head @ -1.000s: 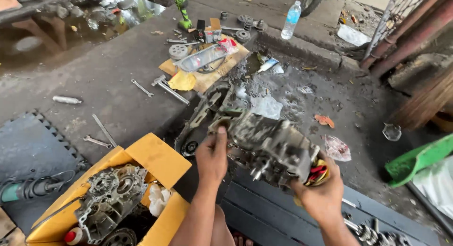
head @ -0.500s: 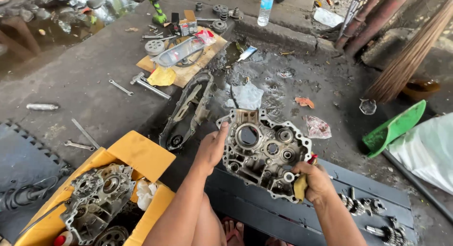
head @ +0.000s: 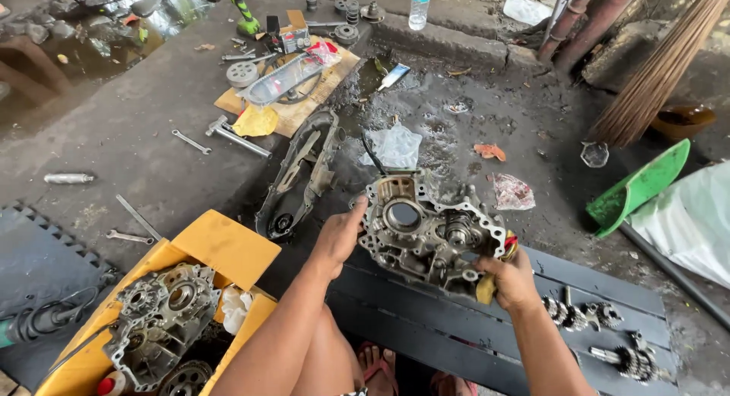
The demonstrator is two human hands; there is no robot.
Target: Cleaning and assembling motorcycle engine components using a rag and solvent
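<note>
I hold a grey metal engine crankcase half [head: 426, 232] up in front of me, its open face toward me. My left hand [head: 340, 236] grips its left edge. My right hand [head: 511, 280] grips its lower right corner together with a yellow-handled tool. The case hangs above a dark slatted board [head: 456, 327]. A second crankcase half [head: 160, 320] lies in a yellow cardboard box [head: 220, 248] at the lower left.
A long black engine cover [head: 300, 172] lies on the wet concrete. Wrenches [head: 190, 141], a wooden board with parts [head: 293, 84], gear shafts [head: 601, 335], a green dustpan [head: 639, 185], a broom [head: 658, 77] and a plastic bottle [head: 420, 4] surround me. My knees and sandalled feet are below.
The crankcase has been turned and lifted so its open face shows fully. My view has shifted left and down; both hands keep their hold.
</note>
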